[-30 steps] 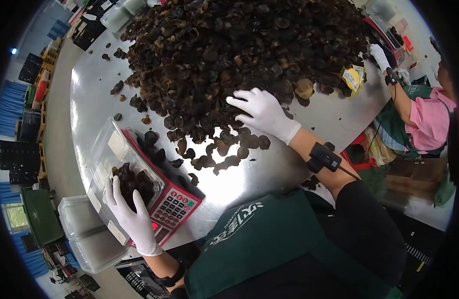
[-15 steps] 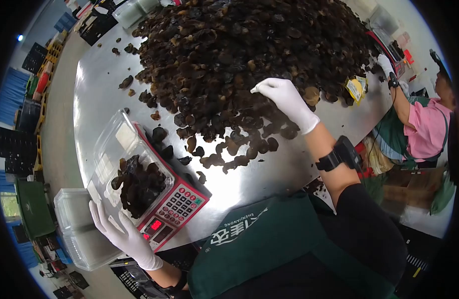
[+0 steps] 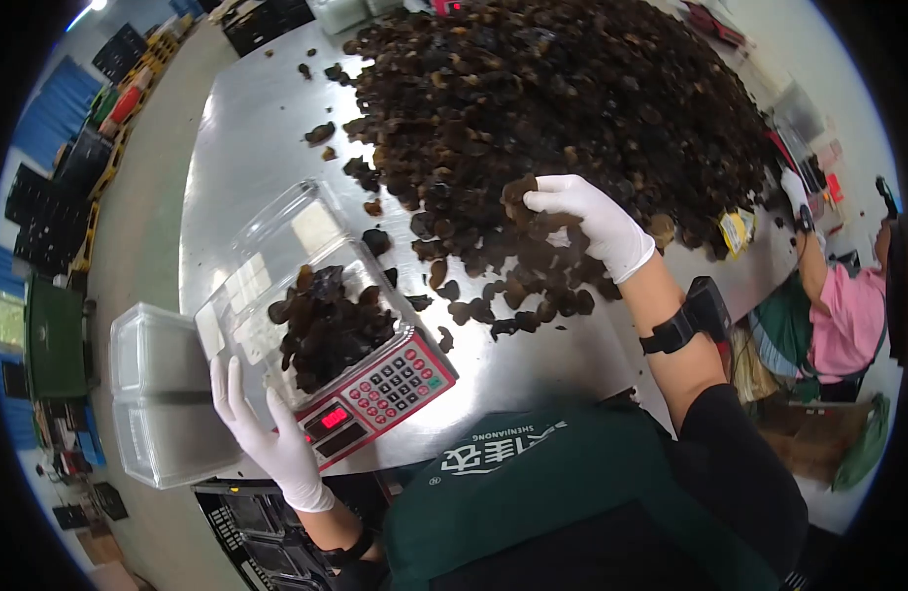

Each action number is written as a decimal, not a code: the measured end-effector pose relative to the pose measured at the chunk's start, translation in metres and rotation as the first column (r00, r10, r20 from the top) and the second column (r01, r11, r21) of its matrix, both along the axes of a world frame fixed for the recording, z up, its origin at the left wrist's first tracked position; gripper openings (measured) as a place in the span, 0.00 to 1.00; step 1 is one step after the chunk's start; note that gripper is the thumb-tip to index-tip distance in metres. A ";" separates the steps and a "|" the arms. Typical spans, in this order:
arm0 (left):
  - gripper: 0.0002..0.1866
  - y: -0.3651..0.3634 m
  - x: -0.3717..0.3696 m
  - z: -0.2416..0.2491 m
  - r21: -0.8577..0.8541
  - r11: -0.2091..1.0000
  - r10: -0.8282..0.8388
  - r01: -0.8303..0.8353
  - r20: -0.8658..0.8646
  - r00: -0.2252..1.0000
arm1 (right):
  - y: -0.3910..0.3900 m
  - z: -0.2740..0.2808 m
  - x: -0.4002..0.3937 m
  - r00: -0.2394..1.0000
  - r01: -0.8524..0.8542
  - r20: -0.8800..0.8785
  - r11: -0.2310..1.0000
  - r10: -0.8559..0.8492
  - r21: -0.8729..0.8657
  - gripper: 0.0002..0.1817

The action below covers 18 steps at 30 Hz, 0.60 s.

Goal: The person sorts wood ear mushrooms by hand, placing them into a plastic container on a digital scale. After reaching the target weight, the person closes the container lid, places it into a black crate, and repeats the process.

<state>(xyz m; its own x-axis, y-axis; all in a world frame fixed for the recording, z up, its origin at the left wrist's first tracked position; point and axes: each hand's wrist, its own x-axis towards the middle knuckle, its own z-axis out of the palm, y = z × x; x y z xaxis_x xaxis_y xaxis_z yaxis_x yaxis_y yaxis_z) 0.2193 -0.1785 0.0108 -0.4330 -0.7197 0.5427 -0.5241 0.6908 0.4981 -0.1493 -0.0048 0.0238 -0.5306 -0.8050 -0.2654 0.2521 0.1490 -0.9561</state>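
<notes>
My right hand, in a white glove, pinches a brown piece of wood ear mushroom over the near edge of a large heap of wood ear mushrooms. My left hand, gloved too, has its fingers spread beside a clear plastic clamshell box. The box lies open on a red and white digital scale, with a clump of dark wood ear mushrooms inside. Red digits glow on the scale's display.
Stacked clear plastic boxes stand left of the scale. Loose mushroom pieces dot the metal table. A yellow packet lies by the heap's right side. At the far right, a co-worker in pink reaches to another scale.
The view has shifted, so the table sits farther right. A mushroom piece now shows in my right hand's pinch. My left hand stays spread beside the box.
</notes>
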 end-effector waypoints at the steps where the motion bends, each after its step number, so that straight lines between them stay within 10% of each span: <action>1: 0.26 0.000 0.000 0.000 0.011 1.000 0.000 0.000 -0.011 1.000 | -0.007 0.004 0.001 0.995 -0.030 0.096 0.998 0.035 -0.051 0.12; 8: 0.27 -0.005 0.003 0.008 0.027 1.000 -0.014 0.014 -0.009 1.000 | -0.086 0.022 0.045 0.899 -0.267 0.276 0.924 0.341 -0.273 0.17; 12: 0.26 -0.010 -0.002 0.015 0.077 0.996 -0.031 0.036 -0.062 0.998 | -0.129 0.060 0.110 0.816 -0.575 -0.022 0.807 0.578 -0.136 0.12; 15: 0.31 -0.016 -0.014 0.013 0.053 0.975 -0.207 0.216 -0.146 0.967 | -0.167 0.004 0.139 0.482 -0.706 -0.783 0.703 0.394 -0.081 0.11; 18: 0.33 -0.021 -0.027 0.001 0.053 0.978 -0.205 0.201 0.098 0.974 | -0.171 0.000 0.155 0.044 -0.570 -0.975 0.807 0.217 0.154 0.15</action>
<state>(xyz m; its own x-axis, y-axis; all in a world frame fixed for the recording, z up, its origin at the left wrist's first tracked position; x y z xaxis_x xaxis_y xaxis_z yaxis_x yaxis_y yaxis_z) 0.1926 -0.1997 0.0116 -0.6241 -0.6325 0.4587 -0.4250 0.7674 0.4800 0.0060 -0.1760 0.0239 0.2173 -0.9106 0.3515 -0.8586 -0.3496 -0.3750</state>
